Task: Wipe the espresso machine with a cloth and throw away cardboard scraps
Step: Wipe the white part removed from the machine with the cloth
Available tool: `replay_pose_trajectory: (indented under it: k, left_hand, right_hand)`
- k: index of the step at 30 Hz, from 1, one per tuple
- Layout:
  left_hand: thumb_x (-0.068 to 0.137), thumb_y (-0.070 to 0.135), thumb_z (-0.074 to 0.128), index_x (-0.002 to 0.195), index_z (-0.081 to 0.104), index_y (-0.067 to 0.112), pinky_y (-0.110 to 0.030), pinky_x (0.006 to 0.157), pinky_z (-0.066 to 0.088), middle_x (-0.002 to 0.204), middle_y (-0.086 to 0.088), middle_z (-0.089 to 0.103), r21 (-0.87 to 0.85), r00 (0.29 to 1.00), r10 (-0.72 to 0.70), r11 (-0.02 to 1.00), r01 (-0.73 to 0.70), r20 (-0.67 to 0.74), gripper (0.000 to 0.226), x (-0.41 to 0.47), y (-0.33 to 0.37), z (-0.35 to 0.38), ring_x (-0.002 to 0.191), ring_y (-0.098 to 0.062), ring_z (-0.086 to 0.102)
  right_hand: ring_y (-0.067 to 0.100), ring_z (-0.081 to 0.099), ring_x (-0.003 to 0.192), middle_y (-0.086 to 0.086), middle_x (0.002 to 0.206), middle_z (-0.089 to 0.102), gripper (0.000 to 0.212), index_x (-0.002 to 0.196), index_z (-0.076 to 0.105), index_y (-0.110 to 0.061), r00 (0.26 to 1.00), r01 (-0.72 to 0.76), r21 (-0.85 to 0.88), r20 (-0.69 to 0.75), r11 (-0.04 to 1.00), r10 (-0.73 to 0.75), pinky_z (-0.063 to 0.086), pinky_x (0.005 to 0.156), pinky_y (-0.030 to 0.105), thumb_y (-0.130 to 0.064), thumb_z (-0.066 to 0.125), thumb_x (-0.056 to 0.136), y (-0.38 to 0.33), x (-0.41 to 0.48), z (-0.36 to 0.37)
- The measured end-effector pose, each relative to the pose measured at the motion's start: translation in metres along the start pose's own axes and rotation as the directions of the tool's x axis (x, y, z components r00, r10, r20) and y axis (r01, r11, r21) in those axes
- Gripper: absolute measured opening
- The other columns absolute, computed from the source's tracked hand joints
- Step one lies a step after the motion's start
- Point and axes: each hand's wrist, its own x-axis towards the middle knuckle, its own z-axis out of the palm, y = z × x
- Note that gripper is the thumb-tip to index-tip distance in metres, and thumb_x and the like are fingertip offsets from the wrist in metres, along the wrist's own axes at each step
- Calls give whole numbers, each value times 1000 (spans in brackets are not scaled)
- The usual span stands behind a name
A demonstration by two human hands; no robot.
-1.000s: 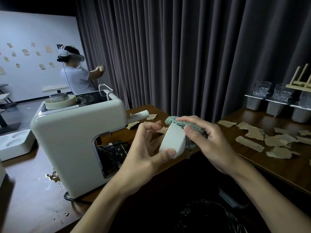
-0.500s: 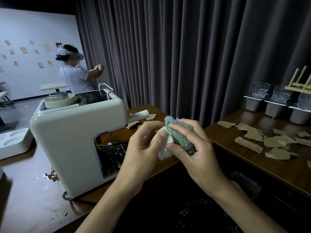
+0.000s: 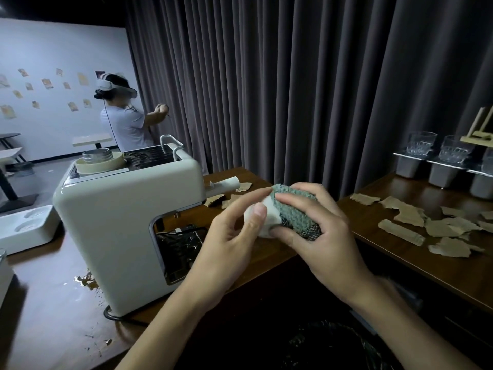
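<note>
Wiping is the step in hand. My right hand point(image 3: 320, 236) is curled round a green cloth point(image 3: 296, 212) and presses it against a small white part point(image 3: 260, 221), which my left hand point(image 3: 226, 236) pinches between thumb and fingers. Both are held in the air in front of the espresso machine point(image 3: 120, 222), which stands on the table point(image 3: 53, 316) to my left. Cardboard scraps point(image 3: 408, 217) lie scattered on the side table point(image 3: 426, 276) to my right, with a few more behind the machine.

Judgement: wiping is partway and disposal has not begun. The next move calls for turning the part under the cloth, then passing the cloth over the machine's body. A dark bag point(image 3: 333, 343) below my wrists may be the bin; I cannot tell.
</note>
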Motion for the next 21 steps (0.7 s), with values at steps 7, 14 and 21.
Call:
replay_pose_trajectory:
  k: [7, 14, 21]
  left_hand:
    - [98, 29, 56, 127, 57, 27, -40, 90, 58, 121, -18, 66, -18, 992, 94, 995, -96, -82, 29, 2, -3, 5, 111, -32, 67]
    - [95, 31, 56, 123, 54, 27, -46, 90, 58, 112, -16, 69, -71, 986, 53, 995, -65, -161, 28, 2, -10, 8, 103, -29, 69]
    - [96, 34, 56, 122, 53, 26, -56, 96, 52, 120, -20, 65, -256, 985, -35, 967, -9, -167, 28, 1, -16, 11, 109, -38, 65]
  right_hand:
    - [12, 45, 131, -1, 135, 45, 52, 134, 56, -19, 990, 143, -104, 31, 984, -140, 44, 102, 22, -34, 69, 85, 5, 5, 4]
    - [8, 48, 126, 1, 130, 48, 50, 136, 53, -14, 997, 27, -35, -73, 999, -30, 45, 96, 16, -36, 57, 92, 11, 7, 11]
    - [9, 44, 132, -5, 138, 44, 45, 139, 48, -22, 997, 75, -5, -11, 997, -75, 42, 102, 18, -39, 47, 98, 18, 9, 10]
